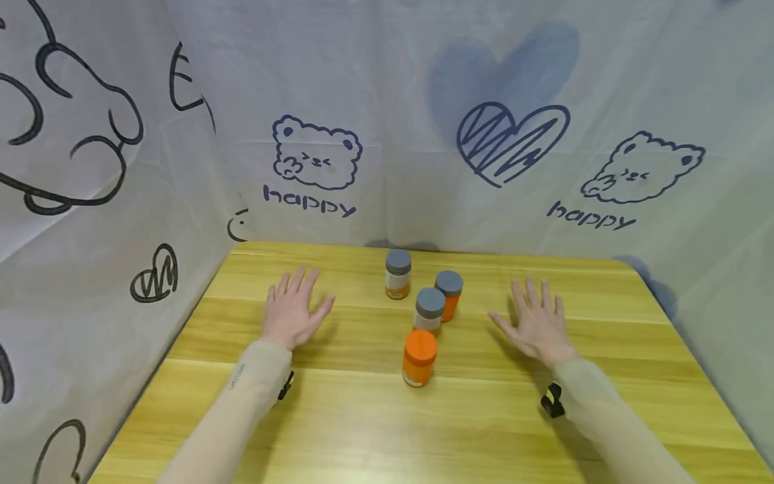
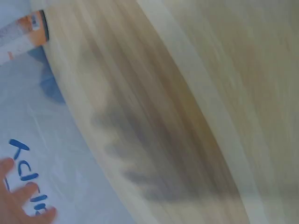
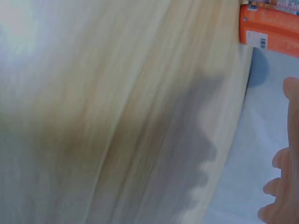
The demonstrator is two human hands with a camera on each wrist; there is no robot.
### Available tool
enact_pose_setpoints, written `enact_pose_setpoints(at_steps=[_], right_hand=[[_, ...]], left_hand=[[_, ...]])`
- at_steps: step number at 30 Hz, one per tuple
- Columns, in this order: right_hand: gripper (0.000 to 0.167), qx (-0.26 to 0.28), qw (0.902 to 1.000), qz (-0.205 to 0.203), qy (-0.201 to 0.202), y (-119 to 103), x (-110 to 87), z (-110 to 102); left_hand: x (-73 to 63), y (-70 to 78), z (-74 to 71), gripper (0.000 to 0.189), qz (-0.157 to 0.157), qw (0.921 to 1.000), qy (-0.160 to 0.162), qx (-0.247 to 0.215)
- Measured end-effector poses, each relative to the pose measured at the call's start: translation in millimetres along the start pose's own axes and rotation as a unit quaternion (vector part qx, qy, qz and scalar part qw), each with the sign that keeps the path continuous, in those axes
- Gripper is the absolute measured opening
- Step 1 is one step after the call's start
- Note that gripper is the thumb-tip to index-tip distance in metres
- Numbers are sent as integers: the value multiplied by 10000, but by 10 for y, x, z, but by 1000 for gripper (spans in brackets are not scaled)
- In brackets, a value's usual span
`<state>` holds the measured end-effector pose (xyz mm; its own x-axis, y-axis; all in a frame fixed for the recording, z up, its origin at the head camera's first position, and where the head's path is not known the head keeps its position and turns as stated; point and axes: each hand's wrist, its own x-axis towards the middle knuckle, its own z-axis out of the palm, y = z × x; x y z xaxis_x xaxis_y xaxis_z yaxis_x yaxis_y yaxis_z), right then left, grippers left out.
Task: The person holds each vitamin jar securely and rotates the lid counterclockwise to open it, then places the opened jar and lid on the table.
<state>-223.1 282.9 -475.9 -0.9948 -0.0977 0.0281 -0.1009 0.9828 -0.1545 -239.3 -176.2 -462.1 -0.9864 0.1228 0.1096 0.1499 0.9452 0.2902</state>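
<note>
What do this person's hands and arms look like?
The left hand and right hand wear no gloves. The left sleeve and right sleeve are long and pale cream; the left has small lettering, unreadable here. A small black attachment shows beside each sleeve.

Table surface (image 1: 338, 417): yellowish wood-grain finish, grain running side to side in lighter and darker bands; far corners rounded; a patch of glare noted towards the near side. Four capped jars stand upright on it. Rearmost, near the far edge: a grey-lidded jar with white-and-orange label (image 1: 398, 277). To its right and nearer: an orange jar with grey lid (image 1: 449, 306). Partly in front of that: a pale jar with grey lid (image 1: 428, 320); contact between these two cannot be determined. Nearest: an orange jar with orange lid (image 1: 418, 366), partly overlapping the pale jar in view.
</note>
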Motion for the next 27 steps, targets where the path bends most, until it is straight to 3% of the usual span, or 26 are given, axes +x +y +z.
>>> enact_pose_setpoints(at_steps=[6,12,18,24,27], right_hand=[[91,172,9986,-208,453,-177,-23,-86],[76,709,9891,-526,1178,-484,-69,-159],[55,1833,9599,-800,1964,-752,-108,-273],[36,2905,9246,-1135,2188,-969,-191,-310],[32,3236,9120,-1348,2129,-1045,-225,-295]], left_hand=[[31,202,14,64,1028,9902,415,-848],[-12,516,42,56,1700,9749,121,-1430],[-96,831,77,57,2153,9496,-551,-2213],[-175,989,135,63,2203,9273,-1168,-2791],[-194,1022,169,68,2199,9169,-1500,-2973]])
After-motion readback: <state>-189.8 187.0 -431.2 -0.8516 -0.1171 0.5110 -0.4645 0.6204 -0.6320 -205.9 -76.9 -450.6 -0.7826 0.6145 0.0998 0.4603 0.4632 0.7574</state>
